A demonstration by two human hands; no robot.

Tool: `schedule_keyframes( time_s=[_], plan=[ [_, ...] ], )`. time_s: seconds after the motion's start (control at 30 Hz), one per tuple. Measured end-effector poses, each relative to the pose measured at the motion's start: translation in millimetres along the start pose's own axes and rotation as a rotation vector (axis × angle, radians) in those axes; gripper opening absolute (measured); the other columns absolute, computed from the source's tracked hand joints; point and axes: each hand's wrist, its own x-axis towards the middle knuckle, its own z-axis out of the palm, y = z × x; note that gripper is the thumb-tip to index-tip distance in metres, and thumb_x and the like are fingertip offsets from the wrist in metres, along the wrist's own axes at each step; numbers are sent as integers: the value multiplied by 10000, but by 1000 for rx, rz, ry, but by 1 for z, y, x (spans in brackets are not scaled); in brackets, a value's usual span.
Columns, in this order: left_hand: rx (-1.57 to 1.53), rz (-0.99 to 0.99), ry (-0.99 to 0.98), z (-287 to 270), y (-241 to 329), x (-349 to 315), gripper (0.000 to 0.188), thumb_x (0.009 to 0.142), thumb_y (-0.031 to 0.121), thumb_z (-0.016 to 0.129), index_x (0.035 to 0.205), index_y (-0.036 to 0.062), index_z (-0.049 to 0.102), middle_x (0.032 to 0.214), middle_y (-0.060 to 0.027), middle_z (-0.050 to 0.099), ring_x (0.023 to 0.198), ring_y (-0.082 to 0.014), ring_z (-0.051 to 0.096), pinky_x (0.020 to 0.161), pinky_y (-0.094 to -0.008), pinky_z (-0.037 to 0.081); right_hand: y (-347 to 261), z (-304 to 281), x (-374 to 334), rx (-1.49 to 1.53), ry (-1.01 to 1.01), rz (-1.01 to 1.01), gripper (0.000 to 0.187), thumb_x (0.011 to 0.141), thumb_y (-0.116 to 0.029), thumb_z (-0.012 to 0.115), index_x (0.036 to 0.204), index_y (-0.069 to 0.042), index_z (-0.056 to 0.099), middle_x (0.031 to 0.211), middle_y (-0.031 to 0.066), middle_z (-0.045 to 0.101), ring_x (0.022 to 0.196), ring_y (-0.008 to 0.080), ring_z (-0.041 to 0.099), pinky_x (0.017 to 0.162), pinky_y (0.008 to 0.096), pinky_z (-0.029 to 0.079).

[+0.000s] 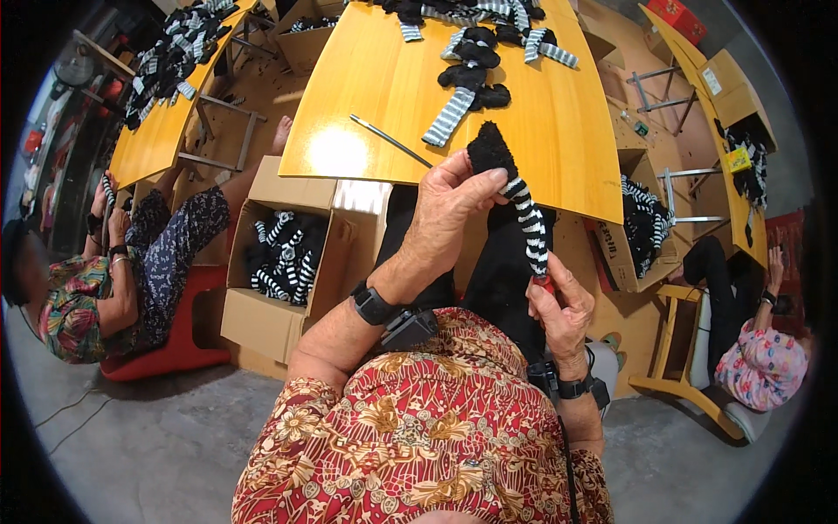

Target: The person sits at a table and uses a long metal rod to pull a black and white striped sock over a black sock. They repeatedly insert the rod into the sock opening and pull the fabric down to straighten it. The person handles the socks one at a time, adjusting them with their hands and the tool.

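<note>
A sock-like knitted tube with black and white stripes and a fuzzy black end is stretched between my hands, in front of the table edge. My left hand pinches it just below the black end, thumb on top. Lower down, my right hand has thumb and fingers closed on its narrow striped end, where a small red bit shows. On the table ahead lie a thin dark rod, close to my left hand, and a grey-striped knitted piece with fuzzy black parts.
Open cartons of striped pieces stand left and right of my legs. More knitted pieces heap a side table. One person sits at the left, another person at the right. A black cable hangs by my right side.
</note>
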Motion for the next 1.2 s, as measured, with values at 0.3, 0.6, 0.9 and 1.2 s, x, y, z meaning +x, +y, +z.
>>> schedule_keyframes(
  time_s=[0.3, 0.6, 0.9, 1.2],
  plan=[
    [-122, 41, 169, -8, 9, 2, 93, 935, 172, 617, 1018, 139, 591, 919, 44, 649, 776, -52, 612, 708, -244, 517, -7, -1, 1, -483, 13, -441, 460, 760, 57, 663, 1211, -21, 620, 810, 99, 605, 670, 199, 590, 595, 293, 481],
    [-163, -37, -33, -7, 14, 4, 165, 892, 126, 669, 1047, 113, 613, 927, 33, 657, 809, -58, 619, 733, -243, 531, 1, 3, 6, -595, 136, -587, 444, 743, 75, 681, 1171, -37, 638, 859, 135, 631, 697, 263, 632, 615, 329, 509],
    [-147, 5, -81, -3, 15, 4, 206, 912, 85, 618, 1116, 55, 612, 1024, -16, 673, 901, -89, 644, 792, -267, 549, 4, 15, 5, -566, 187, -575, 391, 747, 66, 689, 1125, -27, 655, 886, 142, 640, 711, 270, 638, 622, 338, 517],
    [211, 124, -143, -20, 24, 6, 223, 899, 110, 629, 1103, 21, 620, 999, -38, 677, 893, -116, 645, 805, -284, 541, -17, -13, 32, -679, 21, -707, 400, 698, 74, 712, 1083, -21, 663, 873, 118, 623, 710, 271, 628, 605, 341, 510]
  ],
)
